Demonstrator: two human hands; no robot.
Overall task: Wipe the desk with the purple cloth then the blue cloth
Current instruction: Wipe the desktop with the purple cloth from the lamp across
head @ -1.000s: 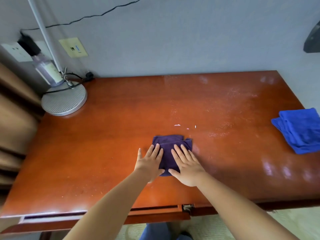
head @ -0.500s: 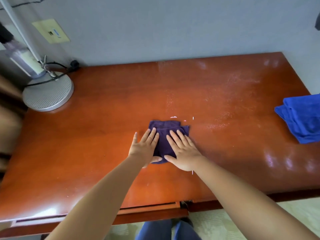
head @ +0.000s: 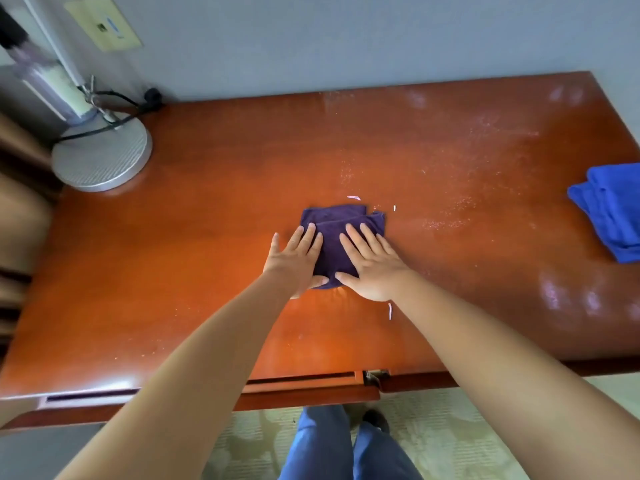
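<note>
A folded purple cloth (head: 332, 225) lies flat near the middle of the reddish wooden desk (head: 207, 237). My left hand (head: 296, 261) presses on its left side with straight fingers, partly on the bare wood. My right hand (head: 372, 268) lies flat on its right side, fingers spread. A folded blue cloth (head: 611, 209) sits at the desk's right edge, well away from both hands. White dust and crumbs (head: 446, 221) speckle the wood right of and beyond the purple cloth.
A lamp with a round silver base (head: 104, 157) and black cord stands at the back left corner, by a wall plate (head: 104, 24). A grey wall runs behind the desk. A small white scrap (head: 390, 310) lies near my right wrist. The desk's front edge (head: 304, 386) is close to my legs.
Both hands have stayed flat on the purple cloth and slid it slightly away from me, uncovering a white scrap near my right wrist. The camera has shifted, and the blue cloth has not moved.
</note>
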